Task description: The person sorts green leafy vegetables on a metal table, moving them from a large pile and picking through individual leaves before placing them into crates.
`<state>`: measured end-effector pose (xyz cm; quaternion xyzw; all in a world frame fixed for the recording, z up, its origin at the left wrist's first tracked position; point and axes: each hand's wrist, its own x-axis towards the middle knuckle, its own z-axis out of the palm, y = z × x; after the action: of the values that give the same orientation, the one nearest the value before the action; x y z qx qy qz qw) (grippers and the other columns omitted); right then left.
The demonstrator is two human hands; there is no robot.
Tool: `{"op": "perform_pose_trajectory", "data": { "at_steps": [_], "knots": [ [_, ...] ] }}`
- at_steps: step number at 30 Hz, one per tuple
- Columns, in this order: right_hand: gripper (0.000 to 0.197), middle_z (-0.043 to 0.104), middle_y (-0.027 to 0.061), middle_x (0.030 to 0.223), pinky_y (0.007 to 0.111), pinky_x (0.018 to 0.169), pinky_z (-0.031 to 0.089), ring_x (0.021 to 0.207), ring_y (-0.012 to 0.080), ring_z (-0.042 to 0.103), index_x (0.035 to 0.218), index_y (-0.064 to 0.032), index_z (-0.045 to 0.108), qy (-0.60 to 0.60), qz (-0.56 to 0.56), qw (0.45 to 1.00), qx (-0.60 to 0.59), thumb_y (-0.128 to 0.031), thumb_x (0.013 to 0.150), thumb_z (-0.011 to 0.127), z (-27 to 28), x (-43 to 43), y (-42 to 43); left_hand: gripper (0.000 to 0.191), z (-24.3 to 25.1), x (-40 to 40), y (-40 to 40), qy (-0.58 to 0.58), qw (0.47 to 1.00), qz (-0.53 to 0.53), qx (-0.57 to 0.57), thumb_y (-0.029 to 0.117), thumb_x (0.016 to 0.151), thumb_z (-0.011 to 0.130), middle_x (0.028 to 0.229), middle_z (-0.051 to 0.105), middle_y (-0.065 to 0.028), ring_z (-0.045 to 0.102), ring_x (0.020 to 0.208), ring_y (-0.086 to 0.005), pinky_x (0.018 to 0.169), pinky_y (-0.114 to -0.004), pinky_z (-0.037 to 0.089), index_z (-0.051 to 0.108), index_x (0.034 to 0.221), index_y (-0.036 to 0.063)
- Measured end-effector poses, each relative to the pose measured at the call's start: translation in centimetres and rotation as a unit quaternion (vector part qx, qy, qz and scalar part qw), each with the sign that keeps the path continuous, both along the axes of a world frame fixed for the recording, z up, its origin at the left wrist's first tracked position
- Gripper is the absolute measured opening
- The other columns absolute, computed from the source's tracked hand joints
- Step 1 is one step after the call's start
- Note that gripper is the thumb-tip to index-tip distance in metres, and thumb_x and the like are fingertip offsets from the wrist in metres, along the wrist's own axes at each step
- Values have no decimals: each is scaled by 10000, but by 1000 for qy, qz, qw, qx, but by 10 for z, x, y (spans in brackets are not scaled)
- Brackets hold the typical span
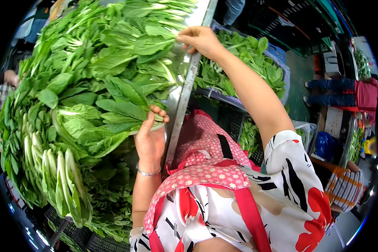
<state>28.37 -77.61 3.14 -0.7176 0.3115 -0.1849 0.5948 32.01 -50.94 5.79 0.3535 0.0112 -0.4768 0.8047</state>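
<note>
My left hand (151, 135) holds a small bunch of leafy greens (123, 107) by the stem ends, the leaves pointing away to the left. My right hand (198, 41) reaches to the table's metal edge, its thumb and fingers pinched at the stem ends of a leafy green (154, 44) lying on the pile. Loose leafy greens (78, 63) are heaped over the metal table. Beside my left hand lie broad-leaved lettuce-like greens (82, 123). Several long pale-stemmed heads (64, 179) lie stacked near the table's lower left end.
The table's metal rim (184, 97) runs between me and the pile. A lined crate of greens (252, 63) stands to the right, with another crate (249, 135) lower down. Dark plastic crates (280, 22) are stacked beyond. Other people (365, 97) stand at the far right and left.
</note>
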Motion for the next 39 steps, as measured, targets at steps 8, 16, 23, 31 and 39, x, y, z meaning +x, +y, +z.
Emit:
{"op": "perform_pose_trajectory", "data": {
  "at_steps": [8, 16, 23, 31, 39],
  "knots": [
    [200, 593, 55, 747, 213, 520, 455, 631, 103, 569, 932, 12, 552, -105, -35, 985, 133, -151, 819, 571, 0, -6, 5, 226, 3, 4, -8, -20, 1000, 23, 9, 156, 821, 557, 946, 543, -49, 504, 896, -178, 755, -321, 418, 518, 993, 14],
    [187, 604, 135, 873, 248, 546, 451, 694, 168, 598, 988, -22, 451, -216, -51, 885, 409, -165, 872, 484, 10, -18, 17, 176, 22, 5, -60, 14, 996, 82, -22, 119, 818, 561, 937, 549, -31, 502, 872, -154, 764, -301, 396, 520, 970, 40],
    [213, 599, 141, 883, 243, 555, 453, 723, 173, 606, 1002, 18, 407, -189, 43, 947, 255, -132, 873, 485, 15, -16, 16, 188, 25, 2, -126, -35, 990, 129, 37, 102, 786, 600, 924, 555, -27, 513, 845, -116, 752, -265, 386, 559, 954, 29],
    [188, 605, 71, 784, 240, 577, 439, 674, 116, 570, 852, 24, 560, -93, 144, 985, 25, -141, 774, 604, 32, -13, -1, 253, 19, -5, -157, -168, 939, 250, 168, -21, 744, 583, 932, 565, -28, 524, 823, -118, 734, -259, 405, 521, 985, 27],
    [190, 585, 26, 696, 213, 537, 409, 603, 70, 508, 837, 34, 595, -63, 113, 969, 209, -140, 760, 603, 20, -3, -3, 256, 12, 0, -157, -141, 943, 237, 184, -1, 752, 582, 941, 564, -40, 533, 861, -139, 767, -274, 419, 511, 995, 31]
  ]
}}
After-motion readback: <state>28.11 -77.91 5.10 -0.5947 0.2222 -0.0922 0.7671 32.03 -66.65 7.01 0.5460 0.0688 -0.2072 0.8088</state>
